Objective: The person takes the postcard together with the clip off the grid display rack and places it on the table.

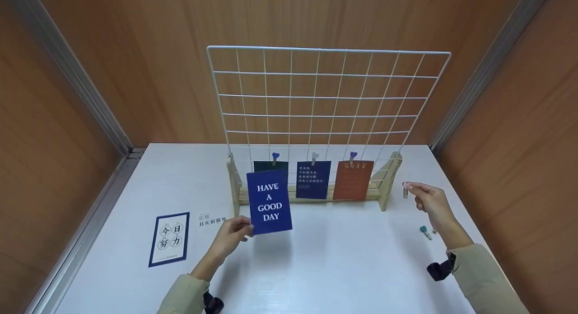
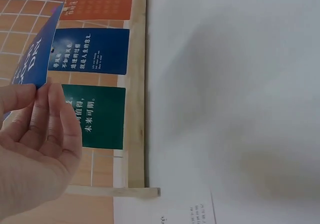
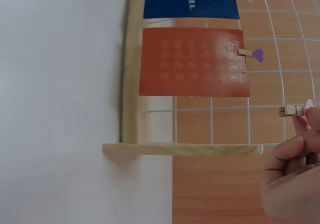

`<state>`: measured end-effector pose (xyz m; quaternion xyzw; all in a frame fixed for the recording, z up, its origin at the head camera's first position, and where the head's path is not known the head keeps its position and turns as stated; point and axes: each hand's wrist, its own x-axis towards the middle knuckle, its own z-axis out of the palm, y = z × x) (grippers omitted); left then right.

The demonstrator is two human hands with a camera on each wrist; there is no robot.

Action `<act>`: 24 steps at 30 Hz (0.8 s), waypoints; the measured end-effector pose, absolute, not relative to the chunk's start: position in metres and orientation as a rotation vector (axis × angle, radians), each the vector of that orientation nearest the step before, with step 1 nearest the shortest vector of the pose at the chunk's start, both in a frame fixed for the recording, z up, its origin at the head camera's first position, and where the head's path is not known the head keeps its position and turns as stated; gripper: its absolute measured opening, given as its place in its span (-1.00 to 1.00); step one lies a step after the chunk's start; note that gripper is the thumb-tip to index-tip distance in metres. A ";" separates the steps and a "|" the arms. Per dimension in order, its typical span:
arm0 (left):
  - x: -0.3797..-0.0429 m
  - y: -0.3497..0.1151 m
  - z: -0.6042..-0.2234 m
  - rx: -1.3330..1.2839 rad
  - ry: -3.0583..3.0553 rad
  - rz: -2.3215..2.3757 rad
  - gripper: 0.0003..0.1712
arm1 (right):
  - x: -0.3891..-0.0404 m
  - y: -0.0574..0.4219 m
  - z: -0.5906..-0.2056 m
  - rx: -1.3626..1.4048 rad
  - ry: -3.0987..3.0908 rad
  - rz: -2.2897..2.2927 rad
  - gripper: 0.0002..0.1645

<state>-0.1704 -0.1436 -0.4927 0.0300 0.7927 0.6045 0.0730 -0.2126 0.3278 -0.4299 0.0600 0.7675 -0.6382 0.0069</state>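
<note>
My left hand (image 1: 233,235) pinches the lower left corner of a blue card (image 1: 270,203) printed "HAVE A GOOD DAY", holding it up in front of the rack. My right hand (image 1: 434,204) holds a small wooden clothespin (image 1: 405,190) between thumb and finger; the right wrist view shows a pale pink heart (image 3: 308,104) on it. A white wire grid rack (image 1: 325,97) stands on wooden feet. Along its lower part hang a green card (image 2: 100,116), a navy card (image 1: 313,180) and an orange card (image 1: 353,180), each under a heart clothespin. The blue card partly covers the green one in the head view.
A blue-bordered white card (image 1: 170,239) lies at the table's left, beside a white card with black characters (image 1: 212,220). A teal heart clothespin (image 1: 425,232) lies at the right, near another small clip partly behind the right wrist. Wooden panels enclose the white table (image 1: 343,269).
</note>
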 end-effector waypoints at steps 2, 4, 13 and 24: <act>-0.168 -0.147 -0.498 0.058 2.376 1.808 -0.85 | -0.212 0.330 -0.436 0.180 2.420 -1.943 -0.41; -0.165 -0.150 -0.503 0.029 2.362 1.803 -0.84 | -0.211 0.333 -0.442 0.179 2.431 -1.909 -0.39; -0.153 -0.162 -0.524 -0.026 2.286 1.784 -0.83 | -0.210 0.344 -0.465 0.275 2.434 -1.797 -0.41; -0.141 -0.172 -0.541 -0.081 2.277 1.714 -0.82 | -0.208 0.361 -0.491 0.394 2.472 -1.670 -0.42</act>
